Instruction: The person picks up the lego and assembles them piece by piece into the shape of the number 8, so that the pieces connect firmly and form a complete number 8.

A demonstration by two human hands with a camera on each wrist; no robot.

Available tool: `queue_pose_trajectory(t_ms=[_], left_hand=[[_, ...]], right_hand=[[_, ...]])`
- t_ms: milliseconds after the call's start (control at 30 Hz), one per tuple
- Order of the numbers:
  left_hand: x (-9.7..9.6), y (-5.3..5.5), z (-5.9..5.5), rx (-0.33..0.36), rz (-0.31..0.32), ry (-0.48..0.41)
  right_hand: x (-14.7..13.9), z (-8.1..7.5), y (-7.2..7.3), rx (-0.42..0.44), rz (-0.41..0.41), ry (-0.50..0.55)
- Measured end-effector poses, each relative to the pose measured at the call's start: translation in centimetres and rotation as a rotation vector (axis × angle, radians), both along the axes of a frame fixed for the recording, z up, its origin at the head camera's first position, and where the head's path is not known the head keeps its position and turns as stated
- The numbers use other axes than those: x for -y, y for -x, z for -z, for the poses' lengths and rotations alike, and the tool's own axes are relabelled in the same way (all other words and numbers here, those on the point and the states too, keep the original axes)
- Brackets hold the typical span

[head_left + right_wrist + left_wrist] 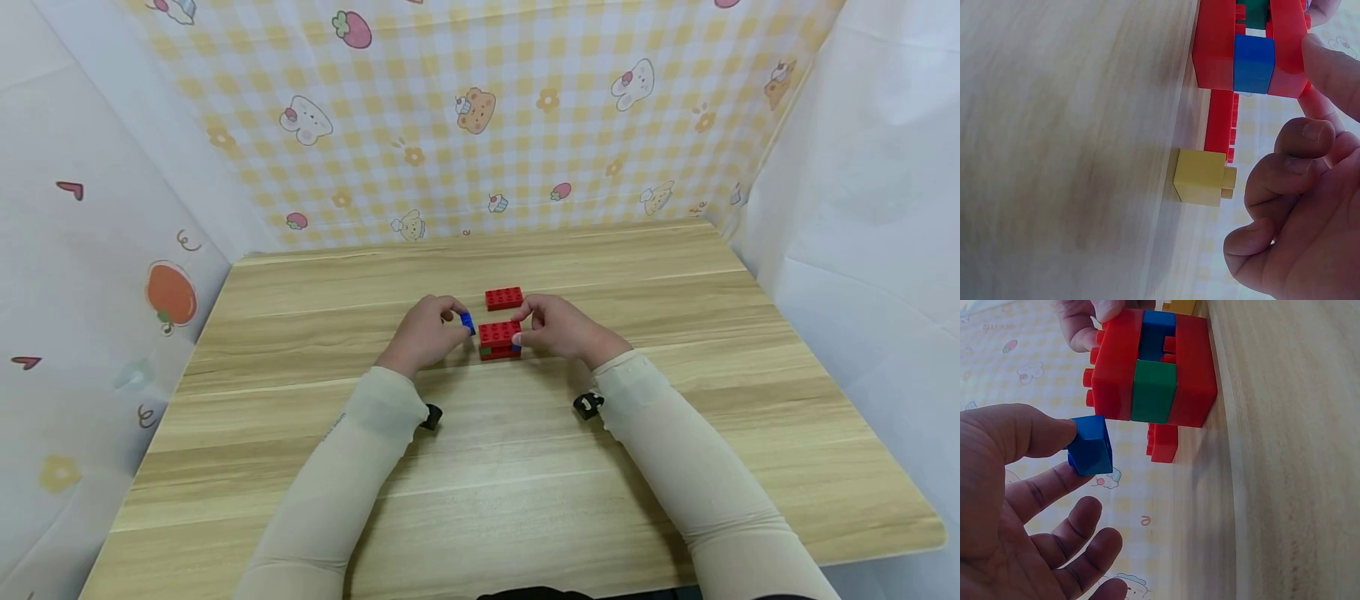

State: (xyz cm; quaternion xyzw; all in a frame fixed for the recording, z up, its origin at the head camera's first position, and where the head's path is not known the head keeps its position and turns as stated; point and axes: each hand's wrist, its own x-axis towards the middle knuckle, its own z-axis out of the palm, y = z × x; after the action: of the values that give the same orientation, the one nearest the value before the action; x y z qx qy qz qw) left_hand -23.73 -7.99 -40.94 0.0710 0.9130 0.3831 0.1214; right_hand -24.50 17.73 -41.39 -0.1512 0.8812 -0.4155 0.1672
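My left hand [429, 333] pinches a small blue toy brick [1090, 445] between thumb and index finger, its other fingers loosely bent. Just right of it, a brick stack [499, 342] stands on the table. It has a red brick at the bottom, a green brick [1155, 391] and a blue brick [1254, 64] as end pieces between, and a red brick with studs on top. A gap shows between the end pieces. My right hand [558, 327] holds the stack's right end, with thumb and index finger at the top red brick. The held blue brick is apart from the stack.
Behind the stack lies another red brick [504, 298]. A yellow brick [1199, 177] stands near it, hidden by my right hand in the head view. The wooden table [495, 483] meets a checked cloth [547, 150] at the back.
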Motion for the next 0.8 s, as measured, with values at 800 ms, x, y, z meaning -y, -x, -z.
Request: queue_pose_trajectory(t_ms=[800], left_hand=[[-0.8, -0.6, -1.0, -0.013, 0.043, -0.044]], right_hand=[[0.1, -0.3, 0.0, 0.018, 0.002, 0.008]])
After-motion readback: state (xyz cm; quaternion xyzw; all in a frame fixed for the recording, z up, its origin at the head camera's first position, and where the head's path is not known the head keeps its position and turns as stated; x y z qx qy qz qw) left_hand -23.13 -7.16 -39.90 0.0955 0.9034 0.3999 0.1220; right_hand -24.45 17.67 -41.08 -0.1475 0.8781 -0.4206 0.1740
